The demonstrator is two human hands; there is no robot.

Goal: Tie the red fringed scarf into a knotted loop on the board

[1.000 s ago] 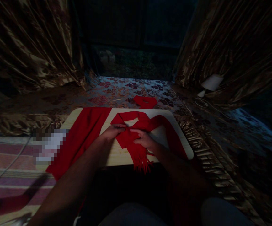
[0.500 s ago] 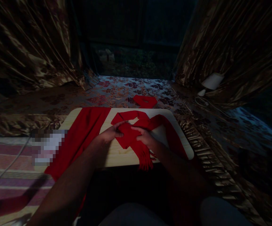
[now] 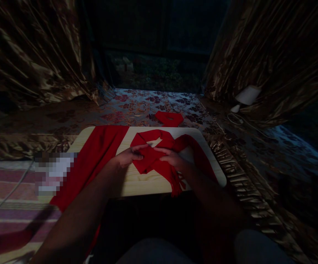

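A red scarf (image 3: 147, 161) with a fringed end lies looped on a pale wooden table (image 3: 142, 187). My left hand (image 3: 131, 155) closes on the loop's left side, thumb on the near side and index finger stretched along the cloth. At the right side, my right hand (image 3: 172, 158) pinches the same scarf in a like way. The fringe hangs near the table's front edge, partly behind my right wrist. One length of the scarf runs over the right of the table. Another broad red cloth strip (image 3: 106, 143) drapes over the table's left side.
Past the table, a red folded cloth loop (image 3: 170, 118) rests on a floral-covered ledge (image 3: 136, 99). A small white lamp (image 3: 248, 96) with a cord stands at the right. Long curtains (image 3: 37, 55) flank a dark window. Striped fabric (image 3: 15, 205) spreads at the left.
The loop's near part has been narrowed and folded over between my hands. The fringed end has shifted to the right, and the opening in the loop looks wider.
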